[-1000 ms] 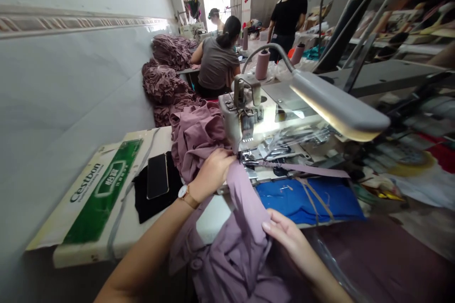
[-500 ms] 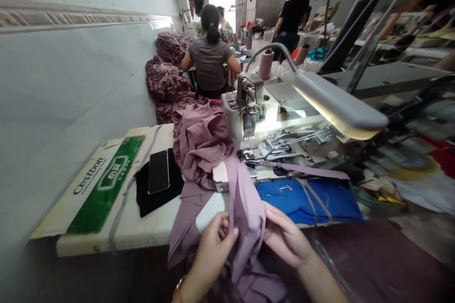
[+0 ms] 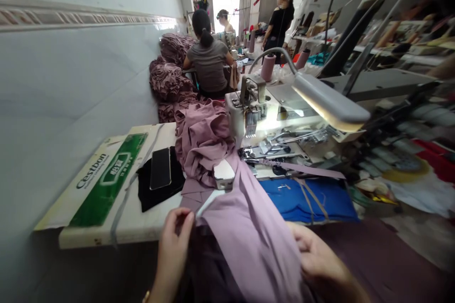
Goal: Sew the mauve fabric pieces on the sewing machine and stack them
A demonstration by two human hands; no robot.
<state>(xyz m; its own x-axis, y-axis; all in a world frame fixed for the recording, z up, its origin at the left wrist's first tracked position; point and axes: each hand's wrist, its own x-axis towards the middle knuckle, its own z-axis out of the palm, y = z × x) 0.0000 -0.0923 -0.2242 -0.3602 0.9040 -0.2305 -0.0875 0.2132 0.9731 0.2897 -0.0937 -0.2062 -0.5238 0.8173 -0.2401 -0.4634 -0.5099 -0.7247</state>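
A length of mauve fabric (image 3: pixel 252 232) is spread between my hands and runs up to the sewing machine (image 3: pixel 254 109). My left hand (image 3: pixel 175 234) is closed, thumb and fingers pinching the fabric's left edge. On the other side, the fingers of my right hand (image 3: pixel 318 253) are curled round its right edge, partly hidden by the cloth. A bunched heap of the same fabric (image 3: pixel 204 137) lies left of the machine head, behind a small white-topped block (image 3: pixel 224 171). A narrow mauve strip (image 3: pixel 305 169) trails from the machine to the right.
A phone (image 3: pixel 160 169) rests on black cloth (image 3: pixel 144 194) beside a green and white Cestbon cardboard piece (image 3: pixel 95 189). The lamp (image 3: pixel 330 99) overhangs the machine. Blue cloth (image 3: pixel 309 201) covers the front right. Ahead are a seated person (image 3: pixel 209 61), fabric piles (image 3: pixel 168 80) and a standing person (image 3: pixel 279 23).
My hands have moved apart, left hand leftward and right hand rightward, and the gathered fabric between them is now spread wide. The view has shifted slightly.
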